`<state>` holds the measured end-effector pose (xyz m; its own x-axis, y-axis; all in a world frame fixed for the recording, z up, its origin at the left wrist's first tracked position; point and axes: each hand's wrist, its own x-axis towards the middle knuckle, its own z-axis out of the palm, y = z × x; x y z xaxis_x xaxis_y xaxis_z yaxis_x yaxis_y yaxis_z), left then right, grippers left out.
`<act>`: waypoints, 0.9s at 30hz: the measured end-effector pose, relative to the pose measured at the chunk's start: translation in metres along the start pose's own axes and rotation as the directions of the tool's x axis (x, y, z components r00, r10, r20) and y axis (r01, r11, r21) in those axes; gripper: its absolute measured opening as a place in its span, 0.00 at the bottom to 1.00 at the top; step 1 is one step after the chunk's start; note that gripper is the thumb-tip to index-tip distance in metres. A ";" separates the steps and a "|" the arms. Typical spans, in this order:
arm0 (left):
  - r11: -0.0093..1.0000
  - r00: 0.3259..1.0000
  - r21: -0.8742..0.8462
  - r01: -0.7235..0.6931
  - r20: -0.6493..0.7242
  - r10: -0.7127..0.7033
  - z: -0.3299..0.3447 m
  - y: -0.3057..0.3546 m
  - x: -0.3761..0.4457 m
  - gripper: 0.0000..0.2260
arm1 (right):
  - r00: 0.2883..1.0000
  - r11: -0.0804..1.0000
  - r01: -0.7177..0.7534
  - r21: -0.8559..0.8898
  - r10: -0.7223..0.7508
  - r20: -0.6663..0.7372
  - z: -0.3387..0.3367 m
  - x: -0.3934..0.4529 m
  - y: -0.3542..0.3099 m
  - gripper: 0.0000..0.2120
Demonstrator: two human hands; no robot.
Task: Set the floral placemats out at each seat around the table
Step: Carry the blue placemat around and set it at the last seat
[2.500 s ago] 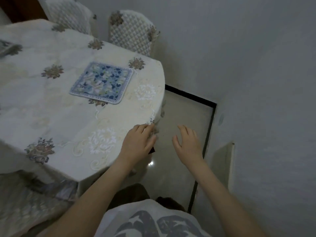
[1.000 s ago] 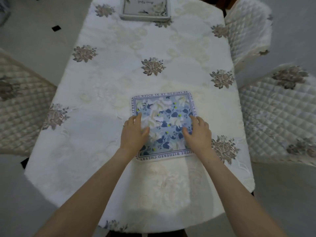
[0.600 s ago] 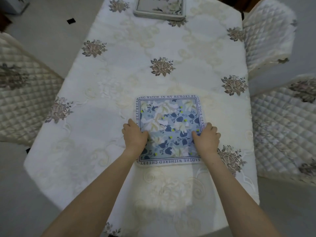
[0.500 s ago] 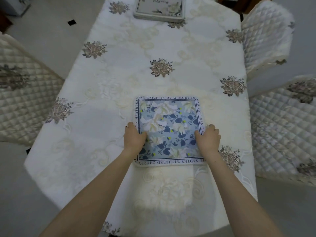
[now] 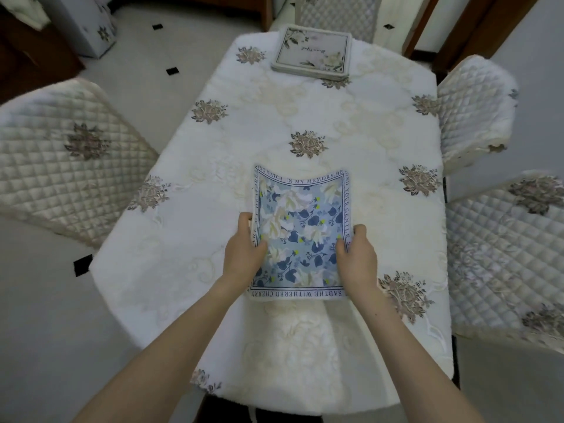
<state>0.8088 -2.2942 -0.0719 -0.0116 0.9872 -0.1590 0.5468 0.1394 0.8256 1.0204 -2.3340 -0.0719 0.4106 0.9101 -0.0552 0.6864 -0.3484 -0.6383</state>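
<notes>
Nearest the camera, at the near end of the table (image 5: 195, 264), both hands grip one blue floral placemat (image 5: 300, 227). The left hand (image 5: 244, 254) pinches its left edge, thumb on top, fingers curled under. The right hand (image 5: 355, 257) pinches the right edge the same way. This two-sided grip appears to raise the mat's sides, since its far edge bows; the likely purpose is to square it to the near seat. The near edge seems to rest on the tablecloth. Farther off, a cream floral placemat (image 5: 312, 53) lies flat at the far end, serving the far chair (image 5: 335, 13). Count: two placemats; four chairs visible, one left (image 5: 61, 172), two right, one far.
</notes>
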 end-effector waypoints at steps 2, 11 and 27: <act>1.000 0.999 0.011 -0.013 -0.037 0.013 -0.019 -0.001 -0.012 0.18 | 0.998 0.998 0.059 0.002 -0.059 0.013 0.001 -0.012 -0.016 0.05; 0.997 0.972 0.026 0.071 -0.226 -0.063 -0.106 -0.050 -0.084 0.20 | 0.937 0.956 0.280 0.091 -0.293 0.193 0.053 -0.085 -0.101 0.05; 0.968 0.818 -0.053 0.244 -0.525 -0.235 -0.312 -0.195 -0.177 0.22 | 0.694 0.813 0.561 0.158 -0.566 0.446 0.212 -0.225 -0.284 0.06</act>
<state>0.4425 -2.4717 -0.0361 -0.5774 0.8155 -0.0394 0.4827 0.3798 0.7891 0.6057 -2.3919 -0.0407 -0.3708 0.9285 -0.0195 0.6933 0.2628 -0.6710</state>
